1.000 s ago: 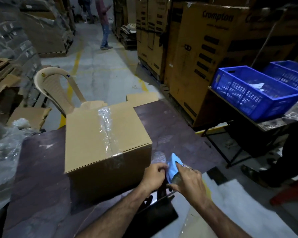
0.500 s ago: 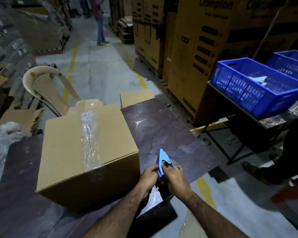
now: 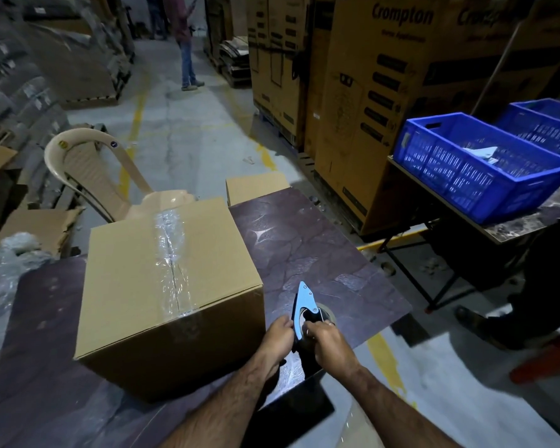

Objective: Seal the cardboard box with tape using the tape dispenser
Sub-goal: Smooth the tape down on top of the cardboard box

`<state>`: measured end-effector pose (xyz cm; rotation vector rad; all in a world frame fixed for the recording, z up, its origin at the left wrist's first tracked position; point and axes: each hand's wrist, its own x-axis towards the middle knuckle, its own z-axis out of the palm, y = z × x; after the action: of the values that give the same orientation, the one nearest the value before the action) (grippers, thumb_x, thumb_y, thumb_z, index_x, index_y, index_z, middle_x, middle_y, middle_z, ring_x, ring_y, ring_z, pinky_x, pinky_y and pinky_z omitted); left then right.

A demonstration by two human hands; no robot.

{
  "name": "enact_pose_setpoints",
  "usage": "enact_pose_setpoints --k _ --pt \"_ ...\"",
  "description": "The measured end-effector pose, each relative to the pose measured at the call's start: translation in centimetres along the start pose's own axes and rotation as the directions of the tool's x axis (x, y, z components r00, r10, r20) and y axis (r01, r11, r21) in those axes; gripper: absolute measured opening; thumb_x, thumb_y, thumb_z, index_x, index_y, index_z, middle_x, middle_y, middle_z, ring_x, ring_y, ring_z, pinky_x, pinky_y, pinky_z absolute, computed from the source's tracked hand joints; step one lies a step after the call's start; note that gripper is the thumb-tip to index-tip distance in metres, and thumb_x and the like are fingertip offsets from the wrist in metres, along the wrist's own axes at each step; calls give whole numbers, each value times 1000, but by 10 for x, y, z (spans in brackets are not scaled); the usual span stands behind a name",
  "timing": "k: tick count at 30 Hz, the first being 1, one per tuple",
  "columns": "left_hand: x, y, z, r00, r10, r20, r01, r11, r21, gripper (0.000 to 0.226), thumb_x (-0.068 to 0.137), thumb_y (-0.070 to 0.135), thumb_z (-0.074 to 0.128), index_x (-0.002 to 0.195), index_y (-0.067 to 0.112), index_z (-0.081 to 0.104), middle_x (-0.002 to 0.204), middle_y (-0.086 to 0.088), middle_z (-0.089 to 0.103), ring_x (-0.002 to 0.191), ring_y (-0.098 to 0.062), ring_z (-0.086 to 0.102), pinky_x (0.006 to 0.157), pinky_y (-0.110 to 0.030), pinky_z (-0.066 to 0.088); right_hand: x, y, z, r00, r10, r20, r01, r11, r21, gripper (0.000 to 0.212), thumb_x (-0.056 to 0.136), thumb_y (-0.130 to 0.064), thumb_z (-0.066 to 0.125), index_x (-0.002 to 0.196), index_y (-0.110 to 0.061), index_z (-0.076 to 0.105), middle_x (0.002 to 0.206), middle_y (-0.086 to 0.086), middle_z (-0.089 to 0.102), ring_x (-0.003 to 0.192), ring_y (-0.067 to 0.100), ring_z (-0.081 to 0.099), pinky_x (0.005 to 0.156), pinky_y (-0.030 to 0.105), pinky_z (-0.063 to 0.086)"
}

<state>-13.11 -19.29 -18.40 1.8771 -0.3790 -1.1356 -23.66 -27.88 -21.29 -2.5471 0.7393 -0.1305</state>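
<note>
Item: closed cardboard box (image 3: 162, 286), on a dark table (image 3: 304, 240) at its left part, a strip of clear tape (image 3: 172, 263) running along the top seam and over the near edge. Item: blue tape dispenser (image 3: 303, 302), just right of the box and apart from it, above the table's near right corner, nose pointing away; the left hand (image 3: 277, 334) and right hand (image 3: 328, 342) both curl around its lower part (roll partly hidden). Surroundings: beige plastic chair (image 3: 88, 169) behind the box, blue crate (image 3: 472, 169) on a side table at right.
</note>
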Motion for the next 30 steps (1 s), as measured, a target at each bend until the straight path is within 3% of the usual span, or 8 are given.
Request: enact_pose_setpoints --k 5,10,12,18,21,25,27,30 --pt "-17 5 -3 1000 16 -24 -14 995 95 25 97 10 36 100 8 60 72 -1 52 60 -11 44 53 -25 32 -2 -4 -14 994 28 -107 -17 995 99 17 77 -3 56 90 -12 63 85 6 67 82 26 61 70 35 47" --pt "-79 25 -15 976 219 -14 -206 935 287 21 99 17 40 94 13 60 86 -3 64 70 -13 54 57 -25 41 -6 -29 -48 909 105 -403 27 951 309 17 85 -8 62 98 -8 72 81 2 73 75 15 68 67 32 53" --pt "-109 33 -28 925 378 -42 -336 864 375 22 98 22 45 97 9 63 93 -8 69 83 -21 61 74 -35 48 -9 -49 -69 855 166 -491 72 900 429 12 87 -7 65 96 -9 73 70 -9 70 67 5 67 62 25 51" --pt "-183 64 -108 687 663 -299 -579 747 327 21 92 19 60 110 19 71 100 12 74 95 2 66 86 -20 51 -12 -126 -123 798 33 -601 325 816 477 17 91 -13 62 77 -11 72 57 -4 64 51 9 61 49 33 50" --pt "-178 63 -157 537 724 -432 -431 676 597 26 92 13 56 115 12 68 109 1 72 102 -14 66 91 -28 51 2 -162 -122 825 -136 -549 386 844 371 12 88 -4 63 90 -9 74 71 -1 72 65 6 68 62 28 55" --pt "-149 52 -200 738 594 -320 -69 539 840 41 100 23 37 139 14 43 146 -5 44 138 -24 35 110 -46 28 30 -199 -97 834 -486 -260 521 849 85 19 84 -3 56 97 -10 69 95 4 72 88 21 65 82 28 49" --pt "-140 48 -211 821 537 -196 -65 429 901 48 102 29 28 148 16 26 157 -1 26 145 -20 19 114 -49 18 41 -212 -86 805 -585 -96 587 810 -19 8 89 -7 52 91 -11 59 92 3 63 84 20 57 79 34 47" --pt "-137 42 -225 807 585 -80 -142 324 935 51 101 33 25 151 18 24 158 4 24 144 -11 19 114 -41 19 48 -219 -80 779 -627 10 624 774 -105 12 95 -14 42 98 -12 54 105 4 59 96 20 54 91 40 44"
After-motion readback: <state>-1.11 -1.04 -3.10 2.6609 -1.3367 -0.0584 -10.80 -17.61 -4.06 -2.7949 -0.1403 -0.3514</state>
